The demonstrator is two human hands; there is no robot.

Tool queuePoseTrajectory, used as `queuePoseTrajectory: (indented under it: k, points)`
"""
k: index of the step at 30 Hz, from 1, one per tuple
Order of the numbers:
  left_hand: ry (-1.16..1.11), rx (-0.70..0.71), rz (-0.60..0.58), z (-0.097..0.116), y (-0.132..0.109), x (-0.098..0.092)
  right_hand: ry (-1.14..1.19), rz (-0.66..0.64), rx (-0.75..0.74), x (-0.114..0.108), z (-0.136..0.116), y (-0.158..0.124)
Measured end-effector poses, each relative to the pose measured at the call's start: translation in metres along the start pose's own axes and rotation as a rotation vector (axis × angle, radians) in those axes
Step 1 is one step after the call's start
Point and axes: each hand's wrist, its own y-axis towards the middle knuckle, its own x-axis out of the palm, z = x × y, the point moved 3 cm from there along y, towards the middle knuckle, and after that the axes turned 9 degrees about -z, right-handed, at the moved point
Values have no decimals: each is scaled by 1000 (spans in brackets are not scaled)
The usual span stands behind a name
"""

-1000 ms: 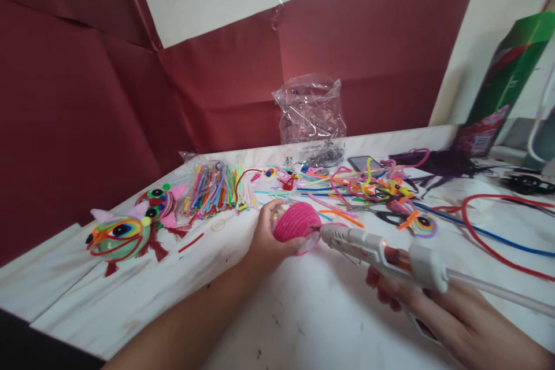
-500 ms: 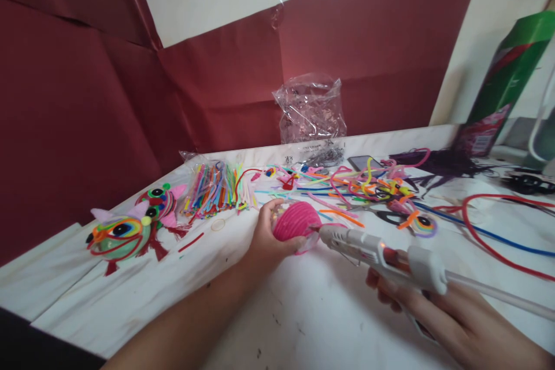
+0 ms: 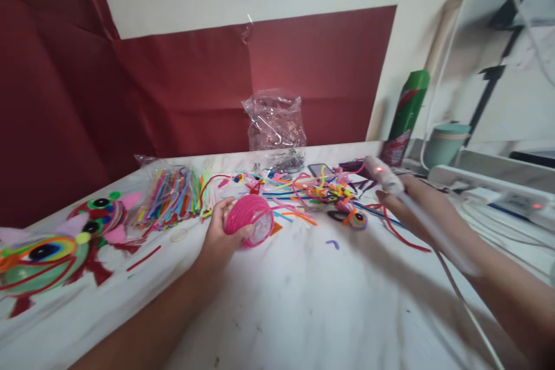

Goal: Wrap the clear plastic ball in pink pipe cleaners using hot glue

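Clamps the left hand (image 3: 221, 232) around the pink cord-wound ball (image 3: 246, 215), near the middle of the white table (image 3: 277, 318). Slants the left forearm (image 3: 167, 303) in from the lower left. Grips the white glue gun (image 3: 382, 173) in the right hand (image 3: 417, 203), raised over the table's right side, aimed toward the back, well apart from the ball. Angles the right forearm (image 3: 503, 266) in from the lower right.

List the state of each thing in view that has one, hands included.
Left hand: closed around the pink ball
Pink ball: wrapped, except one clear end
Right hand: gripping the glue gun
Glue gun: raised, red light on
Power strip: red light on
Green can: upright
Phone: lying flat
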Motion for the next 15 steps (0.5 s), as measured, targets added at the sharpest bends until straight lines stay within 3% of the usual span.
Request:
queuePoseTrajectory:
  k: [8,12,15]
  points:
    - [-19,15,-14,2,-3,0,-234,-218,75,38,54,21]
    - [0,11,-38,3,-4,1,-219,-363,156,57,80,33]
    - [19,-5,-47,2,-6,2,-147,-371,133,53,89,31]
